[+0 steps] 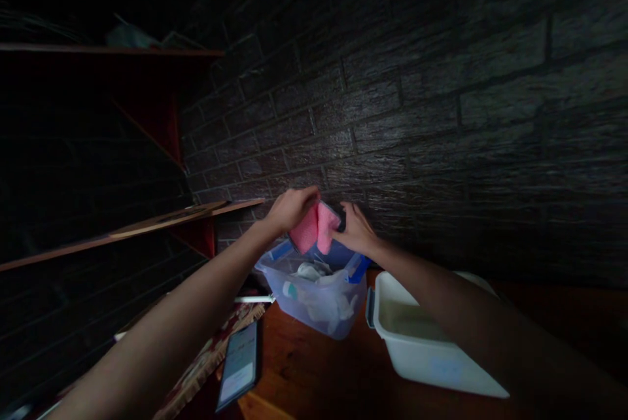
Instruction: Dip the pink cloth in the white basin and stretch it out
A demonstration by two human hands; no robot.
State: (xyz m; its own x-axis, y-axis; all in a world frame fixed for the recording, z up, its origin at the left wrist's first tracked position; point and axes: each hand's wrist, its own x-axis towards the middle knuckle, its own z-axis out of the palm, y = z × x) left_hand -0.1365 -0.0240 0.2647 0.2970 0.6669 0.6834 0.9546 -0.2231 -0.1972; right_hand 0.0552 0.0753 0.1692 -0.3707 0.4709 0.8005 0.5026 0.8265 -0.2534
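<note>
A small pink cloth [305, 230] with a dark stitched edge hangs folded above a clear plastic bin [314, 305]. My left hand [293, 206] is closed on its upper left part. At the cloth's right edge is my right hand [357, 229], thumb and fingers apart; the thumb tip is at the cloth, but whether it presses on it I cannot tell. Inside the bin lie whitish items [314, 271], too dim to name. A blue latch [359, 268] shows on the bin's right side.
Right of the bin, a white tub [436, 361] stands on the wooden table [294, 367], partly behind my right forearm. A phone [239, 362] lies at the left beside a fringed, patterned cloth [203, 367]. Wooden shelves [147, 227] jut from the left; a dark brick wall [392, 112] rises behind.
</note>
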